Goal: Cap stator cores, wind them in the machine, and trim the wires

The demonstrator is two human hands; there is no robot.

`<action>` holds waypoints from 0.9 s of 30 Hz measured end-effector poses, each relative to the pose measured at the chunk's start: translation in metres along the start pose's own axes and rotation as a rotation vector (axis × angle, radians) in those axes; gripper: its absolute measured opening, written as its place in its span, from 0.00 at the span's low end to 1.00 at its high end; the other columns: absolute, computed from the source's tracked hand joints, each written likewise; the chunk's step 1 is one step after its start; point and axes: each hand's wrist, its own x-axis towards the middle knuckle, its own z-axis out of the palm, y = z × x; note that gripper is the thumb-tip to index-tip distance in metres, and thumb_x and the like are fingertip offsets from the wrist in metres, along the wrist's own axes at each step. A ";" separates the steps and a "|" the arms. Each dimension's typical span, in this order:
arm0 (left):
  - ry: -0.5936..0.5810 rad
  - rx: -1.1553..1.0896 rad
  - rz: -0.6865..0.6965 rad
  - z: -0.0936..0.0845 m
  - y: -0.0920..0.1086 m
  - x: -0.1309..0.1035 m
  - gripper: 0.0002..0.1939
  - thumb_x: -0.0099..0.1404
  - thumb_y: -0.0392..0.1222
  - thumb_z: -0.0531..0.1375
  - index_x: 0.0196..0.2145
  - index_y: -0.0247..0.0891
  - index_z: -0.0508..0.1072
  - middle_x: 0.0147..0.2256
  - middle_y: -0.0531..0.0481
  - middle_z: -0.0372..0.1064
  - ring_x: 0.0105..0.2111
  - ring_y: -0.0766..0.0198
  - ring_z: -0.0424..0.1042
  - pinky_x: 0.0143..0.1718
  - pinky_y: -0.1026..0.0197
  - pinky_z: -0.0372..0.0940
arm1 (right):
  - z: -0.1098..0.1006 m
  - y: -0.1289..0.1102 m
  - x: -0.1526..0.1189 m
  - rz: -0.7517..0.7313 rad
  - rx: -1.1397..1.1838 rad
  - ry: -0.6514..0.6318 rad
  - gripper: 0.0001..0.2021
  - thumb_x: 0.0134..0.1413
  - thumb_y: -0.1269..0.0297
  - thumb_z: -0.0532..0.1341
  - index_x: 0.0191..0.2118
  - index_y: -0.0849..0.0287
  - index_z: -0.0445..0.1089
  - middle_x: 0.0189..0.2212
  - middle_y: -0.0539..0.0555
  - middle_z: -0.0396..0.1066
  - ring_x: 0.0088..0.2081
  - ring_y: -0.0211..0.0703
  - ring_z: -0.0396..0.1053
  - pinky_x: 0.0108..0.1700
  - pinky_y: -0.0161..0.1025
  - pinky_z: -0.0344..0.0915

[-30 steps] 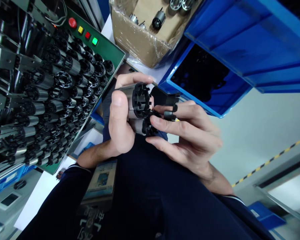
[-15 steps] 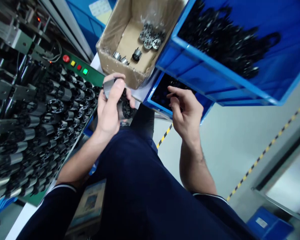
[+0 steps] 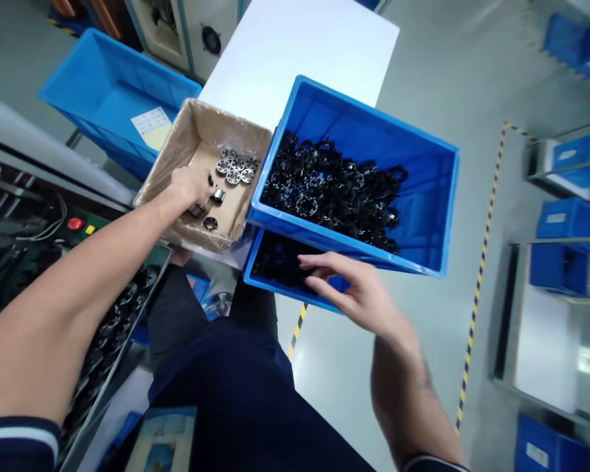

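The cardboard box (image 3: pixel 184 147) was set just beside the upper blue bin (image 3: pixel 423 196), prob. so that both stocks could be reached without leaning. Inside the box, the left hand (image 3: pixel 189 187) was seen with fingers curled downward over small metal parts (image 3: pixel 217 196); whether a part was really pinched or only touched cannot be told, the fingertips being partly hidden. Just beyond this hand, a cluster of silver rings (image 3: pixel 236 167) was lying flat on the box floor.

The right hand (image 3: pixel 358 295) was held at the edge of the lower blue bin (image 3: pixel 268 285), which was stacked under the upper one, w/ its opening left partly free for access. Its fingers were spread and stretched toward the dark inside; nothing was gripped. Above this hand, black plastic rings (image 3: pixel 334 190) were piled in the upper bin.
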 end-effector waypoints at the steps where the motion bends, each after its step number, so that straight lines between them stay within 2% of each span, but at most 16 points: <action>1: 0.039 -0.070 0.059 0.003 -0.006 0.013 0.37 0.54 0.79 0.73 0.42 0.44 0.78 0.39 0.40 0.81 0.73 0.18 0.67 0.75 0.18 0.55 | -0.017 -0.007 0.012 -0.063 -0.016 0.035 0.16 0.79 0.55 0.71 0.64 0.47 0.86 0.51 0.55 0.89 0.42 0.46 0.87 0.43 0.41 0.85; 3: 0.090 -0.116 0.117 0.006 -0.011 0.035 0.39 0.52 0.82 0.72 0.41 0.44 0.79 0.38 0.40 0.80 0.73 0.17 0.66 0.75 0.19 0.55 | -0.046 -0.008 0.053 -0.152 -0.111 0.123 0.13 0.77 0.58 0.72 0.62 0.48 0.87 0.47 0.53 0.89 0.38 0.44 0.85 0.42 0.40 0.84; 5: 0.070 0.028 0.041 0.006 -0.007 0.053 0.41 0.57 0.79 0.72 0.48 0.39 0.81 0.49 0.32 0.82 0.74 0.17 0.66 0.75 0.23 0.58 | -0.065 0.008 0.108 -0.157 -0.272 0.184 0.15 0.74 0.62 0.71 0.62 0.48 0.86 0.49 0.55 0.87 0.39 0.47 0.84 0.45 0.46 0.84; 6: 0.042 0.127 -0.017 0.005 -0.003 0.060 0.42 0.60 0.76 0.72 0.54 0.36 0.81 0.56 0.26 0.81 0.73 0.18 0.67 0.74 0.26 0.60 | -0.070 0.020 0.137 -0.145 -0.374 0.195 0.19 0.71 0.64 0.71 0.64 0.48 0.85 0.54 0.57 0.86 0.42 0.51 0.83 0.49 0.50 0.84; 8: -0.023 0.267 -0.094 0.005 0.005 0.074 0.44 0.66 0.69 0.72 0.68 0.34 0.77 0.67 0.22 0.76 0.72 0.24 0.71 0.72 0.33 0.65 | -0.073 0.045 0.188 -0.109 -0.546 0.158 0.27 0.64 0.67 0.72 0.68 0.47 0.83 0.61 0.60 0.84 0.48 0.57 0.83 0.54 0.56 0.83; 11: -0.088 0.291 -0.102 0.008 0.009 0.090 0.43 0.69 0.60 0.71 0.75 0.38 0.73 0.68 0.28 0.78 0.67 0.33 0.76 0.70 0.41 0.69 | -0.068 0.069 0.231 -0.047 -0.657 0.038 0.26 0.61 0.68 0.71 0.64 0.49 0.85 0.58 0.59 0.85 0.48 0.58 0.81 0.54 0.56 0.81; 13: -0.107 0.302 -0.104 0.013 0.006 0.099 0.42 0.69 0.56 0.71 0.76 0.39 0.74 0.67 0.30 0.80 0.66 0.34 0.77 0.71 0.41 0.69 | -0.065 0.073 0.236 -0.017 -0.670 0.019 0.23 0.63 0.67 0.70 0.62 0.49 0.85 0.55 0.57 0.86 0.45 0.56 0.81 0.53 0.55 0.80; 17: -0.116 0.316 -0.115 0.017 0.001 0.119 0.43 0.67 0.53 0.73 0.76 0.39 0.76 0.68 0.31 0.80 0.69 0.31 0.76 0.74 0.38 0.68 | -0.066 0.065 0.228 0.029 -0.700 0.122 0.26 0.64 0.64 0.71 0.66 0.51 0.84 0.51 0.60 0.86 0.48 0.63 0.82 0.54 0.61 0.79; 21: -0.137 0.302 -0.138 0.009 0.013 0.128 0.29 0.67 0.50 0.73 0.63 0.40 0.87 0.62 0.34 0.85 0.69 0.33 0.77 0.75 0.37 0.67 | -0.068 0.055 0.229 -0.001 -0.676 0.263 0.22 0.67 0.66 0.68 0.64 0.52 0.83 0.51 0.61 0.85 0.47 0.56 0.79 0.57 0.57 0.79; 24: -0.103 0.256 -0.157 -0.009 0.024 0.114 0.22 0.67 0.45 0.71 0.56 0.37 0.90 0.61 0.30 0.85 0.70 0.30 0.76 0.76 0.32 0.65 | -0.068 0.056 0.231 0.055 -0.663 0.267 0.18 0.68 0.64 0.69 0.61 0.54 0.82 0.53 0.62 0.84 0.46 0.57 0.80 0.55 0.59 0.79; 27: -0.022 0.146 -0.162 -0.033 0.030 0.080 0.26 0.68 0.42 0.70 0.63 0.38 0.87 0.67 0.33 0.81 0.72 0.31 0.73 0.79 0.29 0.62 | -0.072 0.063 0.232 0.079 -0.612 0.274 0.22 0.69 0.63 0.70 0.66 0.54 0.79 0.55 0.62 0.85 0.49 0.60 0.81 0.55 0.58 0.78</action>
